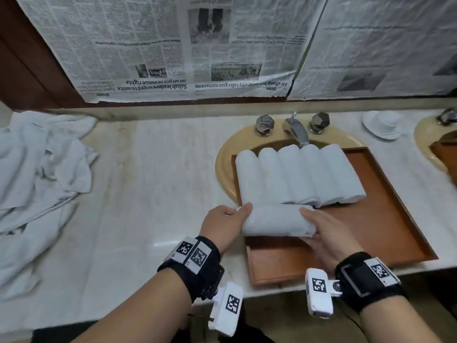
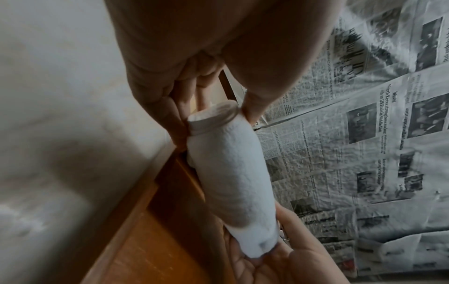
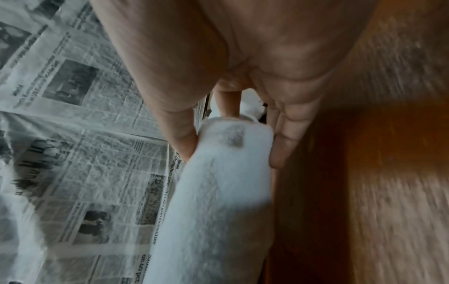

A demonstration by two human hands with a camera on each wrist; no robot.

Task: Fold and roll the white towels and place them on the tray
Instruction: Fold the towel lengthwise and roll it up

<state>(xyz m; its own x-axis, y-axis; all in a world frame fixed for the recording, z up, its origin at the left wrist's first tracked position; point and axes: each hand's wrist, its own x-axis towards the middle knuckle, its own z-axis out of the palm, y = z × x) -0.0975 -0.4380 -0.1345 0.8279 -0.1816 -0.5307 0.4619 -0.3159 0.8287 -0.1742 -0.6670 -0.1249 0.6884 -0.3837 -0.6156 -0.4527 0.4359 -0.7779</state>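
The left hand (image 1: 223, 225) and the right hand (image 1: 324, 233) hold one rolled towel (image 1: 277, 220) between them, one hand at each end. Fingers and thumb of each hand curl around the roll. The roll lies sideways over the near left part of the brown tray (image 1: 385, 219), just in front of five rolled towels (image 1: 299, 174) that lie side by side at the tray's far edge. The tray sits across a sink (image 1: 222, 164). A pile of loose towels (image 1: 39, 174) lies at the left end of the surface (image 1: 148, 169).
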